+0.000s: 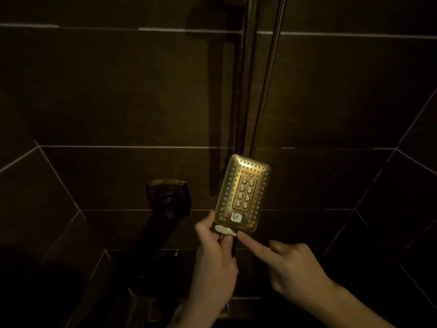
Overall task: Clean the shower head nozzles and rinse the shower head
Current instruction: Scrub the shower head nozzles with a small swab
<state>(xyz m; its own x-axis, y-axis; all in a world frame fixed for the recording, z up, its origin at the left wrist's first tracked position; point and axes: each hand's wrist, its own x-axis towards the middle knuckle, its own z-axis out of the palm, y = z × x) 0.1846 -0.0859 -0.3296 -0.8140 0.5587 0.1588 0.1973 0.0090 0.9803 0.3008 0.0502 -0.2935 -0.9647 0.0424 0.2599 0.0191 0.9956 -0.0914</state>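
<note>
A gold rectangular shower head (243,192) faces me, its face dotted with rows of small nozzles and a centre panel of larger ones. A white button sits near its lower edge. My left hand (214,259) grips the handle just below the head, thumb on a white tab (223,229). My right hand (290,266) points with its index finger straight, the fingertip touching the head's lower edge beside the tab; its other fingers are curled and hold nothing.
Dark brown tiled walls surround the dim shower. A metal riser rail (247,74) and a flexible hose (269,74) run up behind the head. A gold mixer handle (169,197) sticks out from the wall at the left.
</note>
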